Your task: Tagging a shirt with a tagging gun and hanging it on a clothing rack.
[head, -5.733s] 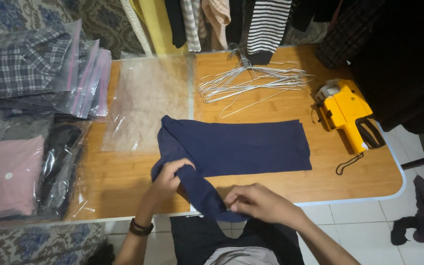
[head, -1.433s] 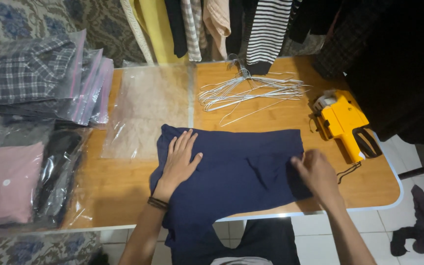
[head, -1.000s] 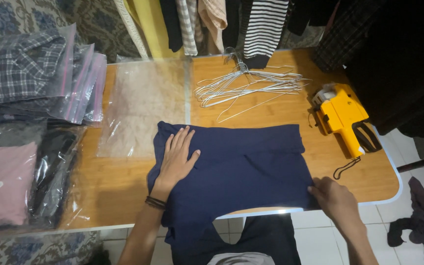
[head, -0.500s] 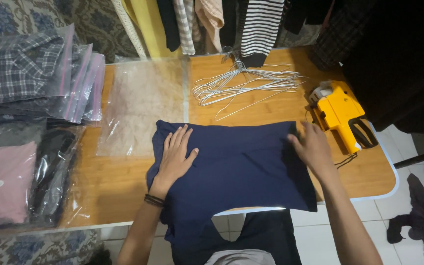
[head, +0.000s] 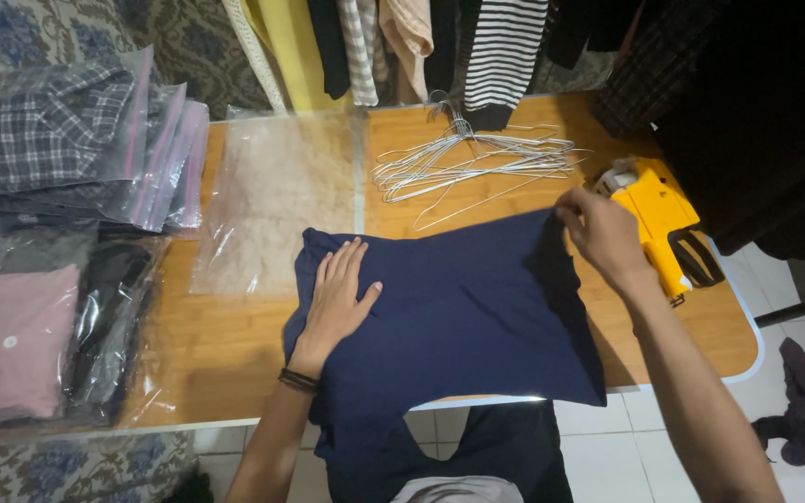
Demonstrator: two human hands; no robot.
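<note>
Garment: a navy blue cloth (head: 463,317) lies spread on the wooden worktop (head: 225,345), its near edge hanging over the front.
Left hand (head: 342,298): flat and open, fingers spread, pressing the cloth's left side.
Right hand (head: 603,233): fingers pinched on the cloth's far right corner.
Beside: yellow price gun (head: 659,219) just right of that hand; wire hangers (head: 472,168) beyond; 1 clear plastic bag (head: 277,200) left.
Far left: bagged shirts (head: 58,140).

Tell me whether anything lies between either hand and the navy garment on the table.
Nothing visible does. The left hand lies flat on the navy garment, and the right hand pinches its far right corner. The wire hangers and yellow tool lie clear of it.
</note>
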